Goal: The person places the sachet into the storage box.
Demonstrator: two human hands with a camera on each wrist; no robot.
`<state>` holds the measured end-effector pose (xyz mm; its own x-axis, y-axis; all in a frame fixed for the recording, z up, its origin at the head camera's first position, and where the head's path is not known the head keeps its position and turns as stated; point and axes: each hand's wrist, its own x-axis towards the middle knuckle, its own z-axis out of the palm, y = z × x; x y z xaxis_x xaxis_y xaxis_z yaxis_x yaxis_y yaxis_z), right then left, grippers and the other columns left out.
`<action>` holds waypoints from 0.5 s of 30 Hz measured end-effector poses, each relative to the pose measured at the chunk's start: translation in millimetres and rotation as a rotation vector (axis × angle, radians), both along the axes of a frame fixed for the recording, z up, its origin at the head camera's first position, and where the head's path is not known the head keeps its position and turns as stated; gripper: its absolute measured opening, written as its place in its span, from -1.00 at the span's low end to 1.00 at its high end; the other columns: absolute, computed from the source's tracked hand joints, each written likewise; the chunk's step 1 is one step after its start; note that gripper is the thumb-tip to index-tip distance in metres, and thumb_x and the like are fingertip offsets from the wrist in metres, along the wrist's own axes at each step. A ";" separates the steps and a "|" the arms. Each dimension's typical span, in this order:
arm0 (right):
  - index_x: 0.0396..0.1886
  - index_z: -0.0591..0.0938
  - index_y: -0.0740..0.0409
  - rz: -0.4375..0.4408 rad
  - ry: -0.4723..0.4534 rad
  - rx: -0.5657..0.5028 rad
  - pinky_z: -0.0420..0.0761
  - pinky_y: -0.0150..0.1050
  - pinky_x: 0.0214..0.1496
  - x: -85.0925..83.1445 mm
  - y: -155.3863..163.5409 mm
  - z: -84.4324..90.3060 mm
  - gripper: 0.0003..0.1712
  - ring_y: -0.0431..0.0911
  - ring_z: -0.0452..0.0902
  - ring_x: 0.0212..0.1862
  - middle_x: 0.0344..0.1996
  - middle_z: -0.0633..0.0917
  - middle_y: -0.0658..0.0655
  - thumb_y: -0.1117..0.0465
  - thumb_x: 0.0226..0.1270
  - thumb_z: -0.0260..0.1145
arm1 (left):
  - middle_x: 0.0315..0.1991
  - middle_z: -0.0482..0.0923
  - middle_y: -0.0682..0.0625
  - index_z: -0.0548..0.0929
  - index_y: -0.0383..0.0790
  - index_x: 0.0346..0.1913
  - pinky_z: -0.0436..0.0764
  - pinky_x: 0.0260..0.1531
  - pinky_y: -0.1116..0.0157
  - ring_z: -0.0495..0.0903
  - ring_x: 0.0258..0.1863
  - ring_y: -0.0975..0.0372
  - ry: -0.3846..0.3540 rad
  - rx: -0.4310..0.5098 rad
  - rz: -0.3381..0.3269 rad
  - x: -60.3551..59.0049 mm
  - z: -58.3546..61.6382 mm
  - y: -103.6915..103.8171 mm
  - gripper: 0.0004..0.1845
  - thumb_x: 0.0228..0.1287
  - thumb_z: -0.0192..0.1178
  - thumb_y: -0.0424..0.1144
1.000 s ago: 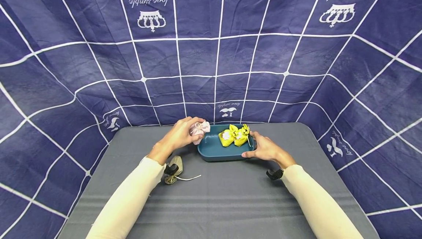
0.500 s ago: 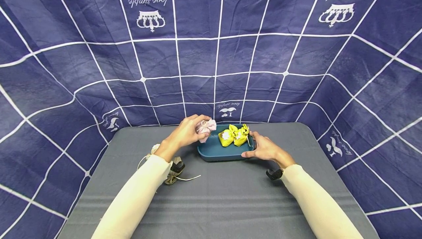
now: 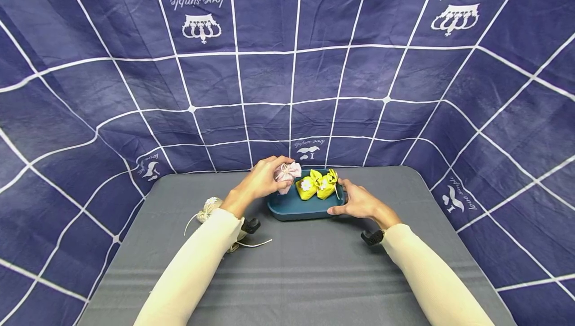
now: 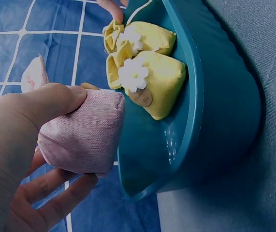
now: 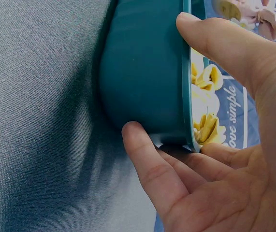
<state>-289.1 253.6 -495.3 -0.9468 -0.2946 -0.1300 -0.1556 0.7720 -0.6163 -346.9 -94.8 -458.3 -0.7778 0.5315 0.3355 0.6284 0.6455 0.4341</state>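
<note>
Blue gridded cloth [image 3: 265, 79], grey table [image 3: 305, 276]; head view: left hand [image 3: 262, 178] pinches pink pouch [image 3: 288, 170] at left end of tray [image 3: 294, 207], yellow pouches [image 3: 306, 194] right of that hand. Left wrist: soft-looking pouch, gentle pinch suits. Right wrist: right hand [image 5: 244, 186] grips the tray's end; steady pressure advised.

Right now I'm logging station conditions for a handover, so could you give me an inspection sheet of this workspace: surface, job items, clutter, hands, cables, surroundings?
Surface: grey table, faintly creased.
Job items: teal tray holding two yellow pouches; pink pouch held up at the tray's left end.
Clutter: beige pouches, partly hidden by the left sleeve; exact count unclear.
Left hand: pinches the pink pouch between thumb and fingers.
Right hand: grips the tray's right end, thumb at the rim.
Cables: nothing seen.
Surroundings: blue cloth with white grid lines, behind and at both sides.
</note>
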 end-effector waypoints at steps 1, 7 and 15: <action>0.79 0.29 0.41 -0.001 0.002 0.002 0.67 0.29 0.50 0.2 0.0 0.1 0.36 -0.07 0.74 -0.09 0.32 0.79 0.44 -0.18 0.27 0.80 | 0.07 0.81 -0.19 0.72 -0.03 0.51 0.75 -0.06 0.07 0.77 -0.07 0.01 -0.007 0.000 0.002 -0.4 -0.6 1.4 -0.32 0.37 0.70 -0.15; 0.79 0.29 0.41 -0.005 0.002 -0.005 0.64 0.33 0.57 1.3 -0.3 0.3 0.37 -0.01 0.81 -0.02 0.50 0.68 0.55 -0.18 0.26 0.81 | 0.08 0.81 -0.20 0.72 -0.04 0.52 0.74 -0.05 0.07 0.77 -0.06 0.01 -0.030 0.006 0.000 -4.6 -5.4 8.2 -0.31 0.36 0.70 -0.17; 0.80 0.28 0.39 -0.010 0.005 -0.001 0.64 0.33 0.57 1.5 -0.1 0.7 0.38 0.06 0.83 0.08 0.45 0.72 0.52 -0.19 0.26 0.81 | 0.12 0.82 -0.21 0.71 -0.06 0.54 0.77 0.04 0.03 0.77 0.01 -0.01 -0.067 0.007 0.003 -9.9 -12.0 14.8 -0.30 0.37 0.68 -0.20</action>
